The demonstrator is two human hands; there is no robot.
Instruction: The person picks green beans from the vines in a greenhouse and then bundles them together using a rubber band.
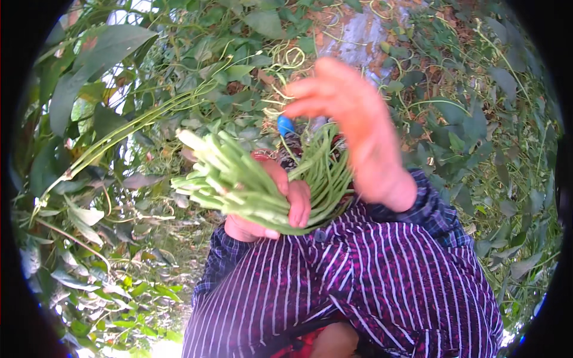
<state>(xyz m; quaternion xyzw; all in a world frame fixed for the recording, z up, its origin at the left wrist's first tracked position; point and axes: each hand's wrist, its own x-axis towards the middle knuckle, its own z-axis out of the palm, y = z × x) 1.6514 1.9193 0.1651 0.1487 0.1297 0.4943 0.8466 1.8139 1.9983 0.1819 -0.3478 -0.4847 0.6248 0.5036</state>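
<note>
My left hand (297, 203) grips a thick bundle of long green beans (241, 183) in front of my waist. The bundle's pale ends point left, while the thin, long beans hang and curve at the right of the hand. My right hand (353, 121), blurred, is raised above the bundle's right part, its fingers apart and curved leftward, with nothing seen in them. A striped purple and white garment (380, 277) covers my front. Below the raised fingers a small blue object (285, 125) shows, perhaps a shoe tip.
Leafy vines (107, 58) rise close on the left, and more foliage (506, 134) stands on the right. Long green stems (130, 129) stretch across the left side. Beyond my hands lies a strip of grey sheeting (362, 38) among brown dry leaves.
</note>
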